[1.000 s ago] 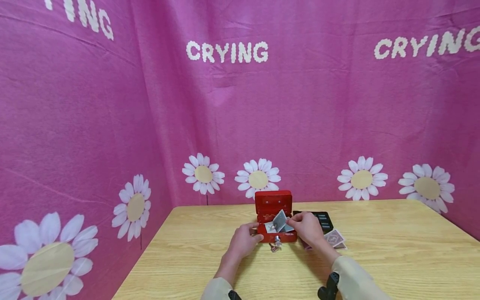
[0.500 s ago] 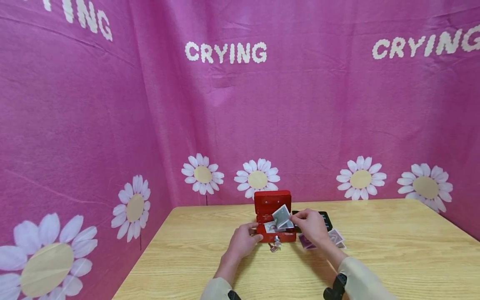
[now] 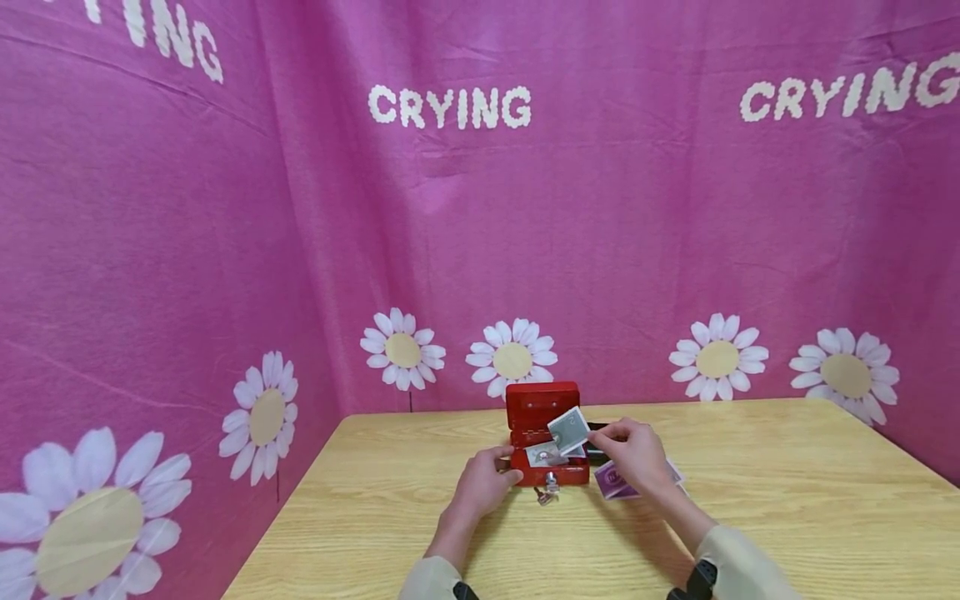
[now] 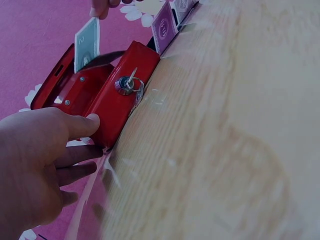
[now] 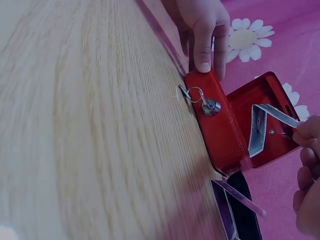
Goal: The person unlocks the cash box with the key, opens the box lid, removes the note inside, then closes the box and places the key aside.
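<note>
An open red cash box [image 3: 534, 476] stands on the table with its lid raised. At its left end my left hand [image 3: 482, 482] grips the corner, thumb over the front edge and fingers along the side. My right hand [image 3: 639, 457] pinches a grey-green banknote marked 2 [image 3: 570, 430] by one end, above the box. Seen in the right wrist view, the banknote [image 5: 258, 131] is bent in a fold. More paper notes [image 3: 543, 455] lie inside. A key [image 4: 131, 76] sits in the front lock, with another key [image 3: 545, 497] dangling from its ring.
Right of the box, a folded purple note [image 3: 615, 482] lies near a black tray [image 5: 248, 210], partly hidden behind my right hand in the head view. The wooden table [image 3: 360, 517] meets a pink flowered curtain [image 3: 600, 250] at the back and left.
My right hand has drawn the banknote up and rightward, clear of the notes inside the box. More of the purple note now shows. My left hand stays on the box.
</note>
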